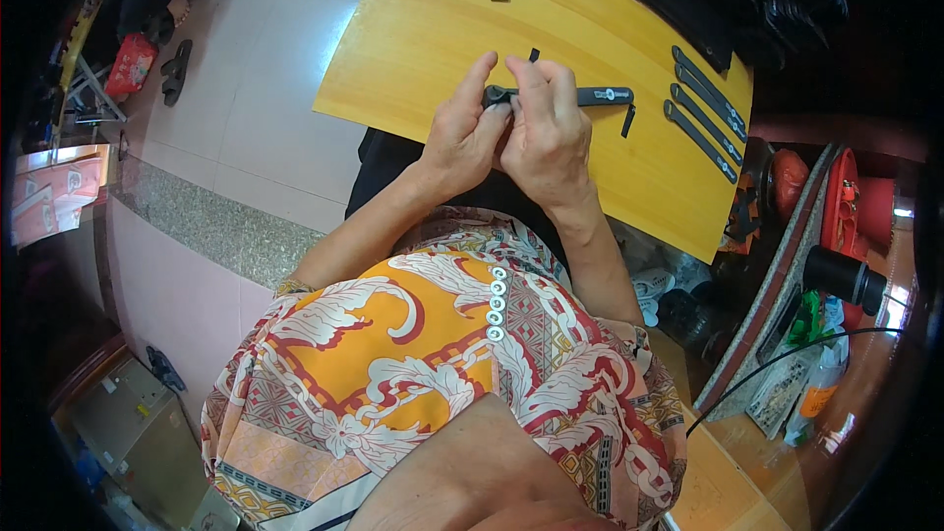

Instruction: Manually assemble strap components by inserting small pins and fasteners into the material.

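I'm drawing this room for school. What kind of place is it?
Probably a home where someone does small handwork: a dark sandal lies on the tiled floor, and black strips lie side by side on the yellow table.

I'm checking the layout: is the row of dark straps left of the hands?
No, the dark straps lie right of the right hand.

Bright glare on pale floor tiles (280, 54), softly lit yellow tabletop (418, 25), fisheye bending, black corners
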Tool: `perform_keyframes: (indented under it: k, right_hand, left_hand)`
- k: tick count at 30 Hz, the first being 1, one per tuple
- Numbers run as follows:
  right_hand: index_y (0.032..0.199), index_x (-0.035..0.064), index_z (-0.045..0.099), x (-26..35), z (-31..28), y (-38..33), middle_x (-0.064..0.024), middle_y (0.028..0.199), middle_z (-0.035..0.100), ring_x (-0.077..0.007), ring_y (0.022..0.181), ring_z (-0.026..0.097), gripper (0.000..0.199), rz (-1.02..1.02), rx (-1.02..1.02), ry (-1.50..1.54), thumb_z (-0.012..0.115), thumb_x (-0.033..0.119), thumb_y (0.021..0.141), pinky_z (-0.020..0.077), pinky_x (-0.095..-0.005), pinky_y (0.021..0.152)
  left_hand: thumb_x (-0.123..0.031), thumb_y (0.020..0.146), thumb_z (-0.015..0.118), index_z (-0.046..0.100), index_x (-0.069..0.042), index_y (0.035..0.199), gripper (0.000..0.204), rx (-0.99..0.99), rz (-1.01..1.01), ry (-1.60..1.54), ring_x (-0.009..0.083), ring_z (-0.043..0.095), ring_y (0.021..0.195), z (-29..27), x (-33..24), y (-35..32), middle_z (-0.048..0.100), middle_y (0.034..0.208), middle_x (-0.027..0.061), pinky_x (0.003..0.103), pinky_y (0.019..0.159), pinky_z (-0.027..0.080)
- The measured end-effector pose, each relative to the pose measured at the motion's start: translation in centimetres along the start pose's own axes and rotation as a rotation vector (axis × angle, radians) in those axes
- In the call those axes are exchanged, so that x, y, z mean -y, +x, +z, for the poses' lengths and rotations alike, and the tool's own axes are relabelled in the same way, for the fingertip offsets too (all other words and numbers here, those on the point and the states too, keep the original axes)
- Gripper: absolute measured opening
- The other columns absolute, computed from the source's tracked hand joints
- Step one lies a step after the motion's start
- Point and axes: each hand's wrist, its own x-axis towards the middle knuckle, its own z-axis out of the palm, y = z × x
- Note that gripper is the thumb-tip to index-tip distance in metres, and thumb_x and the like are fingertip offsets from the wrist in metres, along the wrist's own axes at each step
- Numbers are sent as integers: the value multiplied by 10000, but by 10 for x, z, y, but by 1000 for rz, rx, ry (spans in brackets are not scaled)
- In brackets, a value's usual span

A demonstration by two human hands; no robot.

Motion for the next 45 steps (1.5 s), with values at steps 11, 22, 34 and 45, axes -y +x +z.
perform_keyframes:
  k: [11, 22, 34, 45]
  right_hand:
    - [1088, -3, 492, -58, -26, 26, -192, 931, 541, -359, 814, 553, 312, 360, -64, -212, 510, 12, 777, 459, -405, 701]
    - [965, 27, 570, -12, -21, 11, -133, 923, 553, -251, 711, 593, 323, 70, -73, 122, 647, 25, 651, 493, -327, 617]
    - [820, 28, 561, -11, -7, 16, -112, 723, 527, -297, 609, 553, 167, -18, -210, 149, 570, -9, 657, 451, -378, 507]
    - [745, 11, 581, -128, -162, 31, -31, 592, 526, -172, 498, 502, 139, 731, -1004, -79, 549, 113, 834, 417, -287, 488]
  left_hand:
    - [-40, 897, 373, 188, 2, 1370, 510, 9, -288, -524, 212, 622, 634, 0, -21, -11, 597, 823, 167, 289, 642, 510]
    - [-47, 884, 384, 434, 12, 1159, 286, -103, -295, -843, 209, 624, 791, 4, -33, 5, 587, 916, 144, 316, 714, 523]
    - [-37, 862, 506, 522, 27, 1090, 238, -80, -204, -475, 119, 574, 680, 2, -48, -2, 596, 860, 74, 236, 612, 486]
    - [-20, 828, 543, 559, 35, 1073, 252, 202, -457, -597, 156, 594, 580, -53, -84, -27, 611, 735, 116, 252, 548, 492]
